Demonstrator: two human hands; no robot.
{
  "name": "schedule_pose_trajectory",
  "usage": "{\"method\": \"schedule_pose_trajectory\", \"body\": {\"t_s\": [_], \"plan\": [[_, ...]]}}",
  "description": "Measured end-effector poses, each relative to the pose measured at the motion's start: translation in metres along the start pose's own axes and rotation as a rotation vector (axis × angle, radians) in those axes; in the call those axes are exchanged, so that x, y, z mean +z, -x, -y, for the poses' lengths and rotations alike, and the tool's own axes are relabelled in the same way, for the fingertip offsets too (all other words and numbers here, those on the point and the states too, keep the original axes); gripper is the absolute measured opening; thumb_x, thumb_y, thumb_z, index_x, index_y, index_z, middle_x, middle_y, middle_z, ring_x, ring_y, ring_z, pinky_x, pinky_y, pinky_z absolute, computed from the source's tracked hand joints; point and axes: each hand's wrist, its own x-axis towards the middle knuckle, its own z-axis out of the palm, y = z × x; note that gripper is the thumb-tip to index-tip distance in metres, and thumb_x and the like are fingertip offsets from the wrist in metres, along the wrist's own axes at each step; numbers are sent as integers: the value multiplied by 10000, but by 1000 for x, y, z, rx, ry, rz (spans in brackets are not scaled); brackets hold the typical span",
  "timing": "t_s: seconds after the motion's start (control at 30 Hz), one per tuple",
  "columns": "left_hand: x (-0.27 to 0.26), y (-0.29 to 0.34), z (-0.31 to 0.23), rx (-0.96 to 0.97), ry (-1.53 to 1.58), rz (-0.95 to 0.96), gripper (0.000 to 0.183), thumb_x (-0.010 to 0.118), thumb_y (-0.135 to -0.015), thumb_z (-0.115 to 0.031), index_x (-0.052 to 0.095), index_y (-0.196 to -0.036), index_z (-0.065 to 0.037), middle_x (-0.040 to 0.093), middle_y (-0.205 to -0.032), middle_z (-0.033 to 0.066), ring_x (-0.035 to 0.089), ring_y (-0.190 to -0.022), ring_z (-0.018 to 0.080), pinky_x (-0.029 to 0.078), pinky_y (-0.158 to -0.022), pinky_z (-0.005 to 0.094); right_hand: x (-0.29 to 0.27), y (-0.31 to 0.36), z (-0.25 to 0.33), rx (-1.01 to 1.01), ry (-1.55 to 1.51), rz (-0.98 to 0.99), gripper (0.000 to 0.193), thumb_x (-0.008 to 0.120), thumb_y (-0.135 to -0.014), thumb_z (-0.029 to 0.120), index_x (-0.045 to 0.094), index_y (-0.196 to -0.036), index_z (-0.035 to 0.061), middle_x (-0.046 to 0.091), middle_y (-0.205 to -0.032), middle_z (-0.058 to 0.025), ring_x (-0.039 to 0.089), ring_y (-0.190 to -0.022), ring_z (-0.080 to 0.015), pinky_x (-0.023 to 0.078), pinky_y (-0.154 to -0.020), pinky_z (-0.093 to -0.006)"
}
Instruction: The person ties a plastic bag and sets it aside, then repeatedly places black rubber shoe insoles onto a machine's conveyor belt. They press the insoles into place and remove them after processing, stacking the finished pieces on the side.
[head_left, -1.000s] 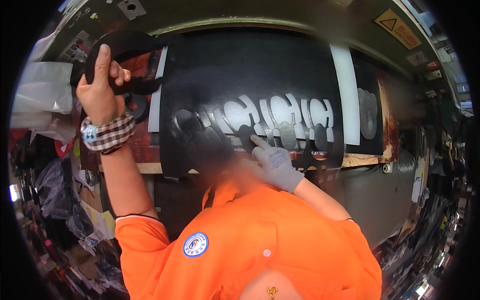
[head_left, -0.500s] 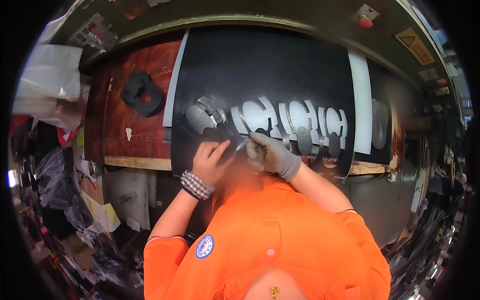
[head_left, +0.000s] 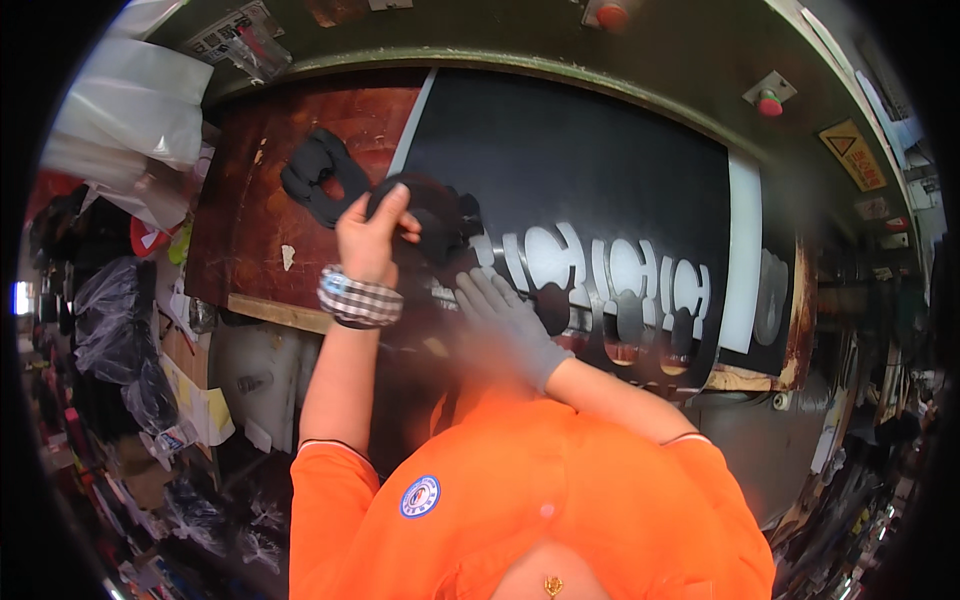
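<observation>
My bare left hand (head_left: 372, 240), with a checkered band at its wrist, pinches the edge of a dark, curved cut piece (head_left: 430, 212) between thumb and fingers. Part of that piece is blurred against the black sheet behind it. In a grey glove, my right hand (head_left: 500, 315) stretches its fingers out over the near left part of the black sheet (head_left: 570, 140), just below the held piece. A row of cut-out shapes (head_left: 553, 258) in the sheet shows a white surface underneath. Dark stacked cut pieces (head_left: 325, 178) lie to the left, beyond my left hand.
The sheet lies on a red-brown wooden board (head_left: 260, 215) with a pale front edge. A white strip (head_left: 741, 255) runs along its right side, and a dark oval piece (head_left: 770, 290) lies beyond. Behind is a green machine beam with a red button (head_left: 769, 104). Plastic bags (head_left: 125, 330) hang at left.
My left hand has moved up and left, lifting a dark cut piece off the sheet. My right hand has straightened its fingers and lies flatter. The whole view has turned slightly.
</observation>
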Motion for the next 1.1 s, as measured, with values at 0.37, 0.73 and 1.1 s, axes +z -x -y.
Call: {"method": "schedule_pose_trajectory", "body": {"t_s": [0.37,0.73,1.1], "plan": [[-19,-42,-62,59,-102,66,167,678,-964,-173,651,-847,-56,540,-604,-24,454,-467,68,333,-435,226,-12,-8,-4,24,-161,60,884,520,-906,609,402,-1465,-65,332,-1579,-195,222,-1500,-347,153,-1231,-439],[-9,-26,-48,135,-161,207,187,726,-915,-95,687,-1050,28,610,-710,-21,474,-552,26,350,-487,194,-42,-57,-40,480,-770,-337,355,693,-894,248,636,-1161,20,660,-912,-145,671,-759,-297,532,-663,-383],[-39,-14,-91,591,105,44,314,569,-1042,-239,502,-788,-66,355,-586,-48,331,-487,59,256,-448,238,-22,-57,-51,1064,-1695,-493,284,634,-918,245,755,-847,-2,662,-686,-26,580,-607,-101,463,-581,-270]]}}
